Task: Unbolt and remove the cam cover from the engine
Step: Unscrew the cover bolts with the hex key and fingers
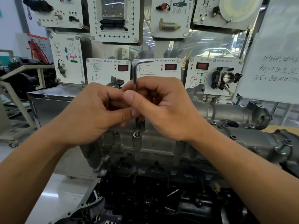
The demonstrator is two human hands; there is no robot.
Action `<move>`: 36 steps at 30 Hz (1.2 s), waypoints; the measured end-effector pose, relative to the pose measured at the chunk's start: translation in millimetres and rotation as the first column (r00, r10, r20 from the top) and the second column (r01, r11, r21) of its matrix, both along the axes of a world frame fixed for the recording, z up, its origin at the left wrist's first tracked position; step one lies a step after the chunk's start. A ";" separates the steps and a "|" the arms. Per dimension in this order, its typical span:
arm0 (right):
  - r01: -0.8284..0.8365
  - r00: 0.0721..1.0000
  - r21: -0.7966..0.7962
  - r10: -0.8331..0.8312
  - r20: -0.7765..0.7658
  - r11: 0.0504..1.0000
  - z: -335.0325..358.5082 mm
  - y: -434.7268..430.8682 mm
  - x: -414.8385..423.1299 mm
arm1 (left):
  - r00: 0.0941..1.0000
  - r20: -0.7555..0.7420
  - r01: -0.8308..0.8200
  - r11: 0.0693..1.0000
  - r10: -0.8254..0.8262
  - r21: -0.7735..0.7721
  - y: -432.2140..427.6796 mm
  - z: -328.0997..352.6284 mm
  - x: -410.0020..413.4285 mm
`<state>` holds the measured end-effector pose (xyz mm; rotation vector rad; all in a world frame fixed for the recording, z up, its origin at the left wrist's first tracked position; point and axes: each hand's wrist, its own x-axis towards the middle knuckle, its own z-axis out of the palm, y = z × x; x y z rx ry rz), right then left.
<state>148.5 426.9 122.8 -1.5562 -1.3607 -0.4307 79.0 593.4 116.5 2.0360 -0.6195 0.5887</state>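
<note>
Grey, rough-cast aluminium forms the long cam cover (161,143), which lies across the top of the black, oily engine block (161,199) and has rounded bosses along its near edge. Over one boss near the cover's left end a bright steel L-shaped hex key (135,73) stands upright. Its short arm turns right at the top, and its lower tip is seated in a dark socket-head bolt (137,132). Both hands meet on the key's shaft just above the cover. The left hand (90,110) curls its fingers against the shaft from the left, and the right hand (163,107) pinches it with the thumb in front. Toward the cover's right end a flanged bolt (283,147) stands tilted and proud of its hole. Behind the cover hang white plastic training panels (108,70) and a handwritten whiteboard (275,62). Open room lies left of the cover, above a pale glossy floor (61,191).
</note>
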 end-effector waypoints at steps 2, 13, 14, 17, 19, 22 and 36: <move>0.033 0.999 0.037 -0.035 0.037 0.999 -0.3 1.0 -1.1 | 0.999 0.035 -0.009 1.000 0.009 -0.003 -1.2 -0.6 0.0; 0.071 0.996 0.113 -0.076 0.039 0.991 -0.6 1.0 -1.2 | 0.992 0.101 -0.084 0.996 0.081 0.023 -1.6 -1.1 3.2; 0.073 0.996 0.115 -0.078 0.041 0.991 -0.3 1.0 -1.2 | 0.991 0.102 -0.088 0.996 0.085 0.021 -2.0 -1.0 3.2; 0.084 0.995 0.113 -0.089 0.038 0.990 -0.8 0.7 -0.6 | 0.990 0.101 -0.095 0.995 0.093 0.007 -1.7 -2.2 4.3; 0.091 0.995 0.111 -0.095 0.032 0.990 -1.6 0.0 -0.8 | 0.990 0.099 -0.098 0.995 0.097 -0.004 -1.8 -3.1 4.9; 0.090 0.995 0.093 -0.094 0.037 0.992 -2.3 -0.8 -0.8 | 0.994 0.076 -0.082 0.996 0.084 -0.023 -1.4 -3.4 5.5; 0.005 1.000 0.029 -0.005 0.012 1.000 -2.6 -2.8 1.4 | 0.998 -0.053 0.016 1.000 -0.017 -0.016 2.3 -0.8 1.7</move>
